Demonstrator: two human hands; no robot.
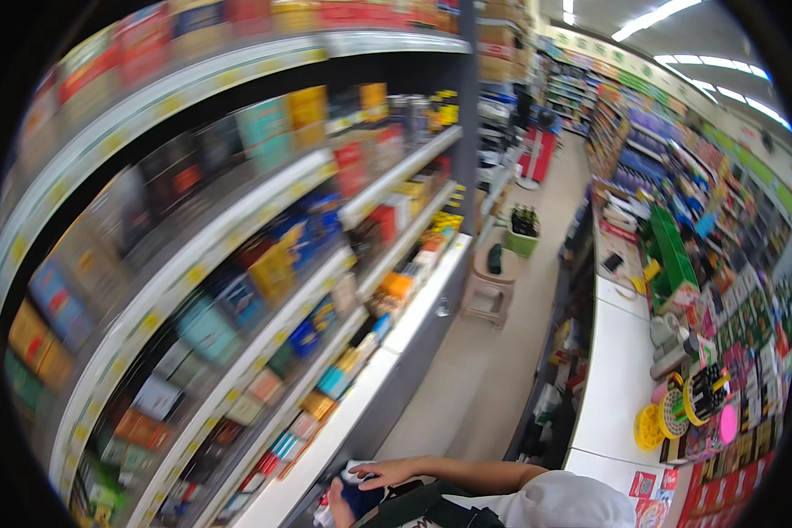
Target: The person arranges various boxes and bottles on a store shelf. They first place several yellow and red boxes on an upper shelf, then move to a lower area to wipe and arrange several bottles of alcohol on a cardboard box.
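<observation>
Low in the view, my right hand reaches leftward from a white sleeve, its fingers apart over a dark navy item. Close by, my left hand is at the left side of that item; the lower frame edge cuts it off, so its grip is unclear. A small white thing shows behind my right fingers. What the navy item is cannot be made out. A dark green garment or strap crosses my front beside both hands.
Blurred store shelves of boxed goods rise at left above a white ledge. A narrow aisle floor holds a plastic stool and a green basket of bottles. Along the right runs a white counter with displays.
</observation>
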